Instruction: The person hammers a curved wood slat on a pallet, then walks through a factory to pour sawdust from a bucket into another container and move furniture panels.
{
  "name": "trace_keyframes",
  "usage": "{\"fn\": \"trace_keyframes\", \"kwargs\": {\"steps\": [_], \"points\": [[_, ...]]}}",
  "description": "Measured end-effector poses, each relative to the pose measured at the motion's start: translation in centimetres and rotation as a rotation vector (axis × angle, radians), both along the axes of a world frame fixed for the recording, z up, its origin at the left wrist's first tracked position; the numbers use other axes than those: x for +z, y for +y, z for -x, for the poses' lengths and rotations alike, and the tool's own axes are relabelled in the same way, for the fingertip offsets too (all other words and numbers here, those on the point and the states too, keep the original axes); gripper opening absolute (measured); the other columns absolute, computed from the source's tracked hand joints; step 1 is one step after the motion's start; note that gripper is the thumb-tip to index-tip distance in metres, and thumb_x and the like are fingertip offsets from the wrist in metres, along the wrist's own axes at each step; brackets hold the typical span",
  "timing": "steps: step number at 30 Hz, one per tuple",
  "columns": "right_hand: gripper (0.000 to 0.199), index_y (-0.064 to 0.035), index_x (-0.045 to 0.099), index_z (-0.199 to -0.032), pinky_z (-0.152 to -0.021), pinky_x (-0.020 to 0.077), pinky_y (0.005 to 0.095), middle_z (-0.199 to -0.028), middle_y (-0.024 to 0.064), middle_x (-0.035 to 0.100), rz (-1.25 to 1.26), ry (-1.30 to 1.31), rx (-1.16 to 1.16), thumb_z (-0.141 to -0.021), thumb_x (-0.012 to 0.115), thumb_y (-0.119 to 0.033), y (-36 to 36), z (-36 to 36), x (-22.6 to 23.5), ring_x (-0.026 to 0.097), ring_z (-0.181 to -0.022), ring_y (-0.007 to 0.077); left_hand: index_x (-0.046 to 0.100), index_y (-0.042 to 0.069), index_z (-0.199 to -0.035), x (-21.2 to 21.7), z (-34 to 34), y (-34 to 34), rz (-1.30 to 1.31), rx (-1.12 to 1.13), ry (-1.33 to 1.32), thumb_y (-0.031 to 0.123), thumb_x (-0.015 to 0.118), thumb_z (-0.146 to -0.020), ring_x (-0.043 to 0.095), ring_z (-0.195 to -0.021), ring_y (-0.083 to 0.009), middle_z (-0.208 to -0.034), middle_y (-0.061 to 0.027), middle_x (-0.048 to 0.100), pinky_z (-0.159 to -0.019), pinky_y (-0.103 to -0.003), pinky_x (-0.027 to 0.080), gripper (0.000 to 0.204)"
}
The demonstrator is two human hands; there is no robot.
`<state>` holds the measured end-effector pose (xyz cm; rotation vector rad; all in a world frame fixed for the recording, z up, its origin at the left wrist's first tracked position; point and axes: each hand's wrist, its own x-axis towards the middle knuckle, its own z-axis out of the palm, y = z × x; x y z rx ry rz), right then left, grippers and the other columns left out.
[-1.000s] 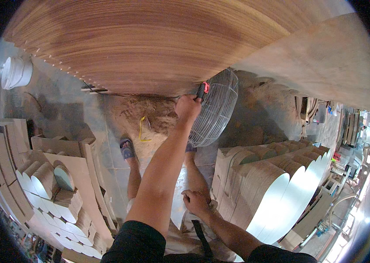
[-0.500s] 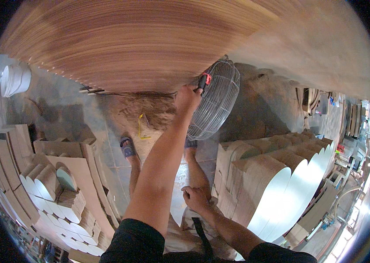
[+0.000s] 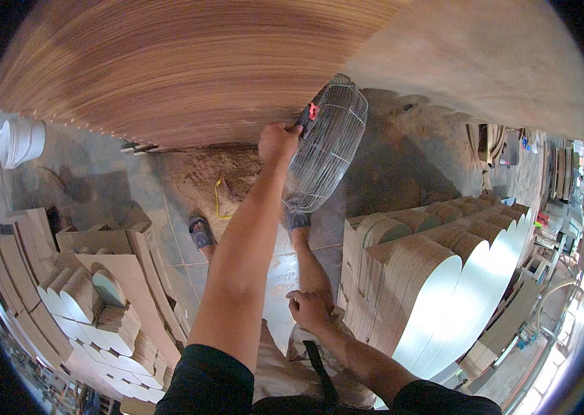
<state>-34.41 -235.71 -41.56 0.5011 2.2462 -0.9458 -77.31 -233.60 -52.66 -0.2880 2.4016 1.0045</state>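
Observation:
My left hand (image 3: 279, 142) reaches away from me, its fingers wrapped round a black handle with a red part (image 3: 308, 117). The handle lies against the left side of a round wire cage (image 3: 330, 149), like a fan guard; whether the two are joined I cannot tell. Just beyond the hand, a broad wood-grained panel (image 3: 188, 76) fills the far side, with the cage close to its lower edge. Near my lap, my right hand (image 3: 310, 310) is closed in a loose fist with nothing visible in it.
Brown dust (image 3: 195, 173) and a yellow bent object (image 3: 220, 198) lie on the floor by my feet. Stacked round-ended boards (image 3: 409, 263) stand to the right. More stacked pieces (image 3: 85, 297) are at left, with a white bucket (image 3: 22, 143) farther off.
The wire cage and my left hand with the black handle have shifted a little left and away from me. My right hand stays near my lap.

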Motion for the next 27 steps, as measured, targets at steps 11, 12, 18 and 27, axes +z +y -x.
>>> {"fn": "trace_keyframes", "kwargs": {"steps": [11,12,18,27], "points": [[0.014,-0.011,0.071,-0.102,-0.068,0.053,0.0494,-0.078,0.0165,0.071,0.008,0.056,0.006,-0.089,0.068,-0.012,0.3,-0.2,-0.2,0.07,-0.073,0.0355,0.079,0.012,-0.106,-1.1,0.4,-0.3,-0.236,0.085,0.014,0.032,0.086,-0.079,0.073,-0.1,-0.0374,-0.099,-0.017,0.077,-0.087,-0.049,0.058,0.034],[0.014,-0.0109,0.071,-0.103,-0.068,0.0529,0.0494,-0.078,0.0165,0.071,0.015,0.053,-0.001,-0.089,0.068,-0.012,0.3,-0.2,-0.2,0.07,-0.072,0.0357,0.079,0.01,-0.106,-0.8,0.4,-0.3,-0.255,0.117,-0.024,0.031,0.086,-0.079,0.073,-0.1,-0.037,-0.099,-0.0172,0.077,-0.087,-0.049,0.058,0.034],[0.014,-0.0107,0.071,-0.104,-0.066,0.0529,0.0495,-0.076,0.0163,0.071,0.058,0.024,-0.04,-0.09,0.069,-0.013,0.1,-0.2,-0.1,0.069,-0.069,0.0355,0.076,0.006,-0.097,-0.8,1.0,-0.7,-0.217,0.121,0.055,0.024,0.087,-0.077,0.074,-0.096,-0.0359,-0.097,-0.0167,0.077,-0.085,-0.049,0.058,0.029],[0.02,-0.0101,0.069,-0.111,-0.064,0.0533,0.0487,-0.077,0.0179,0.072,-0.014,0.082,0.168,-0.093,0.068,-0.017,0.8,0.9,0.9,0.069,-0.066,0.0324,0.078,0.008,-0.103,-8.5,1.6,-2.8,-0.237,0.09,0.152,0.029,0.085,-0.078,0.074,-0.092,-0.0336,-0.096,-0.015,0.078,-0.083,-0.043,0.057,0.033]]}}
